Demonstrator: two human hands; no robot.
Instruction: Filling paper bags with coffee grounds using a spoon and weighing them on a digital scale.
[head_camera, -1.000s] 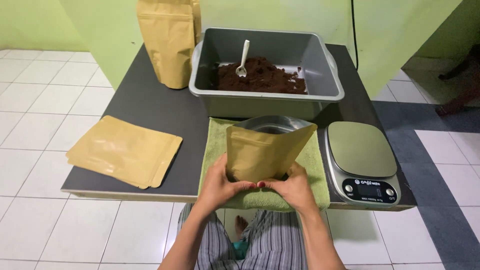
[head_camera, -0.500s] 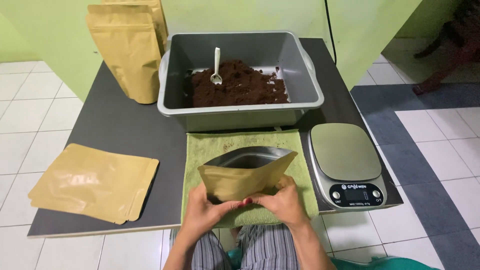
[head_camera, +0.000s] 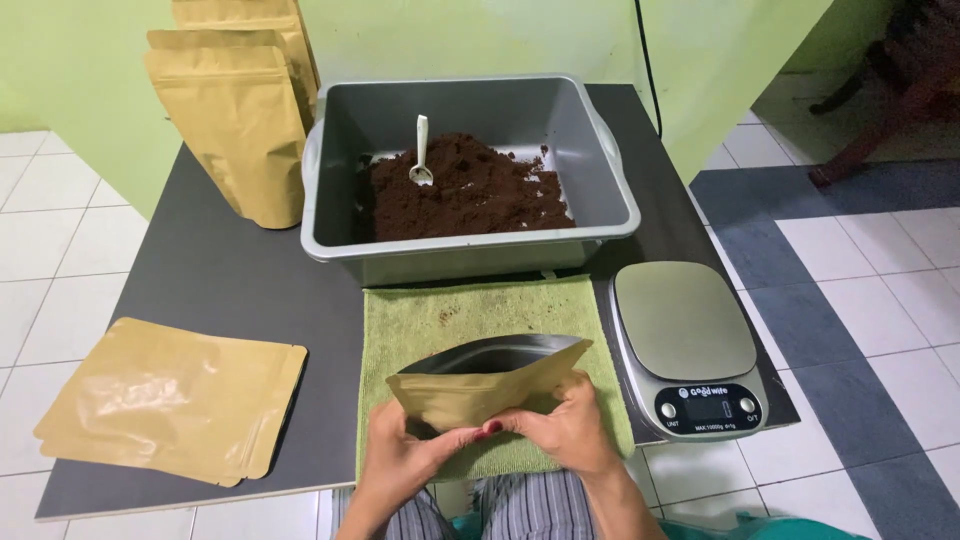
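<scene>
Both hands hold one tan stand-up pouch (head_camera: 478, 392) over a green cloth (head_camera: 470, 318) at the table's near edge. The pouch's mouth is spread wide and its silver lining shows. My left hand (head_camera: 402, 462) grips its lower left side and my right hand (head_camera: 562, 428) grips its lower right side. Behind the cloth stands a grey tub (head_camera: 465, 245) of dark brown powder (head_camera: 462, 192), with a small white scoop (head_camera: 421, 158) stuck in the heap.
A silver digital scale (head_camera: 687, 338) sits right of the cloth. Flat tan pouches (head_camera: 172, 398) are stacked at the near left of the dark table (head_camera: 235, 285). Upright filled pouches (head_camera: 232, 125) stand at the far left against a green wall.
The pouch has come lower and closer to me, and its mouth now gapes wider. My view has tilted down and moved nearer to the table.
</scene>
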